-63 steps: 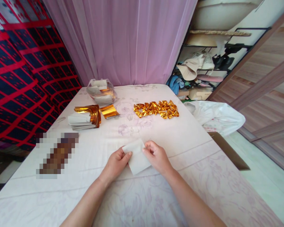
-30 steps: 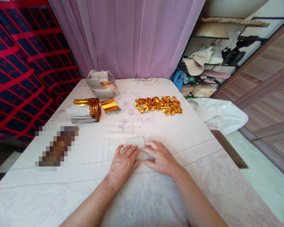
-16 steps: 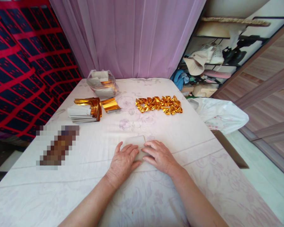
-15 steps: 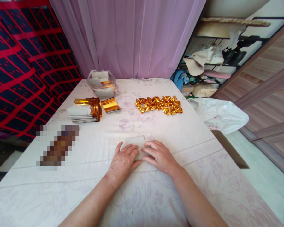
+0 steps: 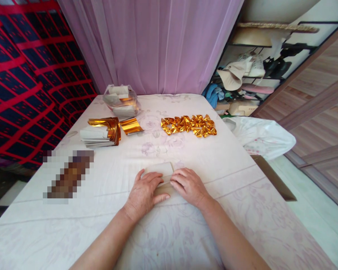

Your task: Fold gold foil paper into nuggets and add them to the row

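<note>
A pale sheet of paper (image 5: 163, 168) lies on the table in front of me, its near edge folded over. My left hand (image 5: 146, 189) holds down the left part of the sheet with its fingers, while the thumb rests apart on the near side. At the right end of the fold, the fingers of my right hand (image 5: 187, 185) are drawn together and grip the paper. The underside of the sheet is hidden.
A fanned stack of gold-and-white paper (image 5: 101, 133) and a loose gold sheet (image 5: 132, 126) lie at the back left, with a clear plastic bag of sheets (image 5: 121, 100) behind them. Folded gold pieces (image 5: 189, 125) sit back right. A blurred patch (image 5: 70, 176) covers something on the left.
My left thumb has moved away from the fingers, and more of the pale sheet shows between the hands. The right fingers have drawn closer together on its right edge.
</note>
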Demonstrator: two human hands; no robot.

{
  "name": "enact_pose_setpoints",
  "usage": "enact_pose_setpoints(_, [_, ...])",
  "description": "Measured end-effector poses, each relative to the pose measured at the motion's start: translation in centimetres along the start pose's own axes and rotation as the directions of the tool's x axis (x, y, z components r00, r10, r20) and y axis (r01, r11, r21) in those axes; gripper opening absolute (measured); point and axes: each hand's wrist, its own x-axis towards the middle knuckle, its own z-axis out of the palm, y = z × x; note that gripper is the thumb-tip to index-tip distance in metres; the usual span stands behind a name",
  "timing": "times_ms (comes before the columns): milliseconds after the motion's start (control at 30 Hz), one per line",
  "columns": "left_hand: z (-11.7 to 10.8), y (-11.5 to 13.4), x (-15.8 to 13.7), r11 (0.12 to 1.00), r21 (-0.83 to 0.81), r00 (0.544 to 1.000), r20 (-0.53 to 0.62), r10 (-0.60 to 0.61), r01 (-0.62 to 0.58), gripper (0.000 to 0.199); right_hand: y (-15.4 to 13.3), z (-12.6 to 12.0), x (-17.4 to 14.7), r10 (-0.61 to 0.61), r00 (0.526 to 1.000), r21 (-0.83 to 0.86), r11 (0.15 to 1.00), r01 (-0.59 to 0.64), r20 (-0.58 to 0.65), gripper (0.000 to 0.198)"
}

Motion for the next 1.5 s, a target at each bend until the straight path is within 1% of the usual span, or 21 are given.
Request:
enact_pose_setpoints(100, [0.0,-0.3,0.1,0.999,-0.023,0.999,-0.031,-0.023,0.023,0.021,0.0,0.1,0.2,0.058,0.998,0.024,0.998,-0.058,-0.006,0.012])
enact_pose_setpoints(200, [0.1,-0.3,0.5,0.999,-0.028,0.997,-0.068,-0.044,0.042,0.021,-0.2,0.2,0.5,0.113,0.993,0.022,0.993,-0.112,-0.019,0.016])
enact_pose_setpoints(300, [0.3,-0.3,0.8,0.997,-0.008,0.993,-0.093,-0.073,0.073,0.017,-0.4,0.5,0.7,0.191,0.98,-0.027,0.981,-0.193,-0.056,0.019])
enact_pose_setpoints(367, [0.5,-0.4,0.9,0.996,0.012,0.987,-0.132,-0.089,0.091,0.014,-0.6,0.7,0.8,0.234,0.969,-0.061,0.969,-0.239,-0.083,0.019])
enact_pose_setpoints(433, [0.6,-0.5,0.8,0.995,0.053,0.982,-0.172,-0.073,0.083,0.02,-0.7,0.9,0.9,0.254,0.962,-0.09,0.961,-0.263,-0.098,0.018])
enact_pose_setpoints(533, [0.6,-0.3,0.3,0.982,0.189,0.981,-0.194,0.01,0.027,0.024,-0.9,1.0,1.0,0.268,0.958,-0.133,0.951,-0.28,-0.1,0.016])
enact_pose_setpoints(600, [0.8,0.2,-0.2,0.959,0.282,0.981,-0.178,0.08,-0.027,0.025,-1.0,0.9,1.1,0.275,0.957,-0.148,0.946,-0.287,-0.095,0.015])
enact_pose_setpoints(667, [1.1,0.8,-0.7,0.941,0.327,0.984,-0.124,0.131,-0.084,0.032,-1.1,0.9,1.2,0.28,0.956,-0.154,0.944,-0.291,-0.091,0.015])
enact_pose_setpoints(700, [1.4,1.0,-0.9,0.939,0.33,0.986,-0.09,0.139,-0.102,0.034,-1.1,0.9,1.2,0.283,0.955,-0.156,0.943,-0.294,-0.092,0.015])
enact_pose_setpoints(767, [1.9,1.4,-1.3,0.938,0.333,0.991,-0.048,0.123,-0.101,0.038,-1.1,0.9,1.2,0.29,0.952,-0.155,0.941,-0.302,-0.096,0.015])
enact_pose_setpoints(867, [2.4,1.6,-1.6,0.936,0.341,0.995,-0.017,0.098,-0.086,0.042,-1.0,1.1,1.1,0.306,0.946,-0.139,0.937,-0.32,-0.11,0.011])
enact_pose_setpoints(1100, [2.7,1.1,-1.8,0.943,0.316,0.994,-0.007,0.108,-0.1,0.043,-0.9,1.5,1.0,0.329,0.934,-0.11,0.932,-0.345,-0.139,0.004])
enact_pose_setpoints(1267, [2.8,1.0,-1.8,0.951,0.293,0.994,-0.012,0.108,-0.1,0.042,-1.0,1.4,1.0,0.33,0.933,-0.08,0.936,-0.344,-0.146,0.013])
enact_pose_setpoints(1500, [2.7,1.0,-1.8,0.949,0.296,0.994,-0.008,0.113,-0.106,0.041,-1.1,1.1,0.9,0.297,0.95,-0.07,0.95,-0.304,-0.1,0.011])
